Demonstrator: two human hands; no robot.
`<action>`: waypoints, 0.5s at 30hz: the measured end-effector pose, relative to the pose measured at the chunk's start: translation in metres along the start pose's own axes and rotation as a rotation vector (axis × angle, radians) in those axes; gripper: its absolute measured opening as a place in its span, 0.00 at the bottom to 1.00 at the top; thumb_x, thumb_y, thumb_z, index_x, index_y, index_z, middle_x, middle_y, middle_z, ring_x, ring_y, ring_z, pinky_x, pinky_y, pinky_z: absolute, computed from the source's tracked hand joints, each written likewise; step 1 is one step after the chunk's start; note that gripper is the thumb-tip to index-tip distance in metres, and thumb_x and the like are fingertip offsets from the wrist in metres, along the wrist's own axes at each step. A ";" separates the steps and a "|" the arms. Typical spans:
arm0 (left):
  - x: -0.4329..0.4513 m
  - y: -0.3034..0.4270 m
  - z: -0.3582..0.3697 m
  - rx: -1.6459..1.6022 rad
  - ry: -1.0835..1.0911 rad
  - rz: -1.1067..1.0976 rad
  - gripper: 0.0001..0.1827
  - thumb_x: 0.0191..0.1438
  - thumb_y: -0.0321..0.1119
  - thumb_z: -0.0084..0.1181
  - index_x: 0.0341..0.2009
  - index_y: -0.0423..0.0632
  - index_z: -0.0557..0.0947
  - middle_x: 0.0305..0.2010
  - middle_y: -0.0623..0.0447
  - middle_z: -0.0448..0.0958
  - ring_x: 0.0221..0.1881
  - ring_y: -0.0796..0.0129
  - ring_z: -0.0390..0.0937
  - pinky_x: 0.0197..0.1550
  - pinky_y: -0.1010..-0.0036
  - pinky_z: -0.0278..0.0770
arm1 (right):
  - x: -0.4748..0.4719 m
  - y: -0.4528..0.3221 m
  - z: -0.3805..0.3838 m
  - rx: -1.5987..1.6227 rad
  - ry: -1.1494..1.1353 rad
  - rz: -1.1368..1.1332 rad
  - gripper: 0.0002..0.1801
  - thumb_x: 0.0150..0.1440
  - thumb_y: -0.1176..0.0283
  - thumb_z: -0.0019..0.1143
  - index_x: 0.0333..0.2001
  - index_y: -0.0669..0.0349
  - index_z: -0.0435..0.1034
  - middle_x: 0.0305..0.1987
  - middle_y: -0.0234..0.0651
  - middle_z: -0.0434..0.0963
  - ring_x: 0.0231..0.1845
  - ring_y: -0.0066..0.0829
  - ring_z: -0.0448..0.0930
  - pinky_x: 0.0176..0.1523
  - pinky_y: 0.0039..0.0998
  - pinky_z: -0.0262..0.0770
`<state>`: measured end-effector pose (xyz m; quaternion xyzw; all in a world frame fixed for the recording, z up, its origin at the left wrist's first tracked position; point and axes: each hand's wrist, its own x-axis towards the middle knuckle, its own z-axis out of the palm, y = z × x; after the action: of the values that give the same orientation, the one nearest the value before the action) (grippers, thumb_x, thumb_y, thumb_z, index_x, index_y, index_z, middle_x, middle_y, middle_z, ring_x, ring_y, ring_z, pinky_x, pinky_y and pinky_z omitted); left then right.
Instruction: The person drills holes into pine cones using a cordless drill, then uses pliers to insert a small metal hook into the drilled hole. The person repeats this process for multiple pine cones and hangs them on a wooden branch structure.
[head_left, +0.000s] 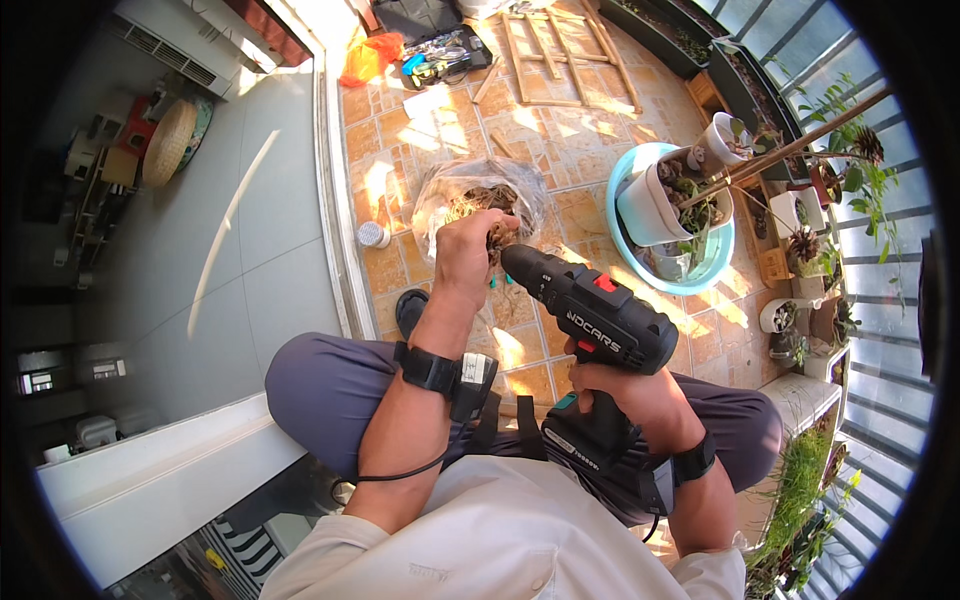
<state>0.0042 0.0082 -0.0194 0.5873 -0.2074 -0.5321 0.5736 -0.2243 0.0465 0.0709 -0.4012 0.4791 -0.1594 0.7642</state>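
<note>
My right hand (611, 386) grips the handle of a black cordless drill (592, 311) with red switches, its chuck pointing up and left. Close to the chuck, my left hand (466, 244) holds a brown pine cone (499, 238) between its fingers. The drill's tip is against or very near the cone; the bit itself cannot be seen. Behind the left hand, a clear plastic bag (525, 180) stands on the tiles with brown, dry plant material inside. Something small and green shows just below the cone.
A light blue basin (622, 251) with a white planter (645, 210) stands to the right, a stick reaching across it. A small white-lidded jar (373, 235) is left of the bag. Farther off are an open toolbox (469, 64), an orange bag (367, 58) and a wooden lattice (577, 56).
</note>
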 end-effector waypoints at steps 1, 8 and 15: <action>0.000 0.002 0.000 0.018 -0.020 0.012 0.19 0.58 0.44 0.50 0.34 0.41 0.85 0.21 0.56 0.77 0.14 0.79 0.65 0.13 0.81 0.51 | 0.000 -0.002 -0.002 0.018 0.001 0.009 0.19 0.47 0.84 0.60 0.45 0.67 0.71 0.30 0.34 0.76 0.22 0.24 0.76 0.27 0.27 0.73; -0.001 0.011 -0.002 -0.149 -0.109 -0.153 0.19 0.57 0.45 0.50 0.35 0.42 0.85 0.21 0.57 0.77 0.14 0.78 0.66 0.13 0.81 0.52 | -0.002 -0.005 -0.004 0.076 -0.022 0.002 0.17 0.47 0.85 0.59 0.43 0.68 0.72 0.31 0.34 0.76 0.22 0.25 0.76 0.28 0.27 0.73; 0.004 0.002 -0.005 -0.256 -0.103 -0.221 0.19 0.57 0.46 0.50 0.35 0.43 0.84 0.22 0.57 0.79 0.16 0.76 0.71 0.13 0.81 0.56 | -0.001 -0.001 -0.001 0.094 -0.041 0.043 0.16 0.49 0.83 0.58 0.44 0.66 0.71 0.31 0.33 0.76 0.23 0.24 0.76 0.29 0.27 0.73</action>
<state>0.0108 0.0066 -0.0199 0.5007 -0.1010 -0.6434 0.5702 -0.2260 0.0462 0.0721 -0.3577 0.4639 -0.1571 0.7951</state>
